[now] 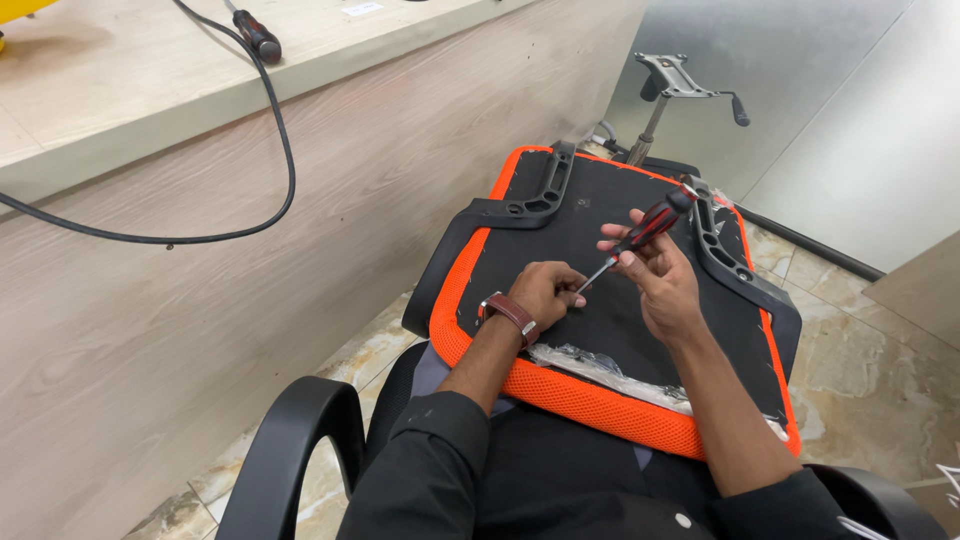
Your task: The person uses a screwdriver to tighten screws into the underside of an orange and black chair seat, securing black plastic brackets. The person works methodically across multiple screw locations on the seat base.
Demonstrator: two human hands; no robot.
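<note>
Fingers of the right hand point(660, 280) grasp the red-and-black handled screwdriver point(640, 232); the left hand point(545, 292) pinches near its tip over the upturned orange-edged black seat cushion point(600, 320) on the lap. If the tip slips, it may prick these fingers.

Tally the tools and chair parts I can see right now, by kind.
Screwdrivers: 2, one in the right hand, one on the counter
Armrest brackets on the seat pan: 2
Plastic bag: 1
Chair base mechanism: 1
Left hand rests on the pan.
Total: 6
</note>
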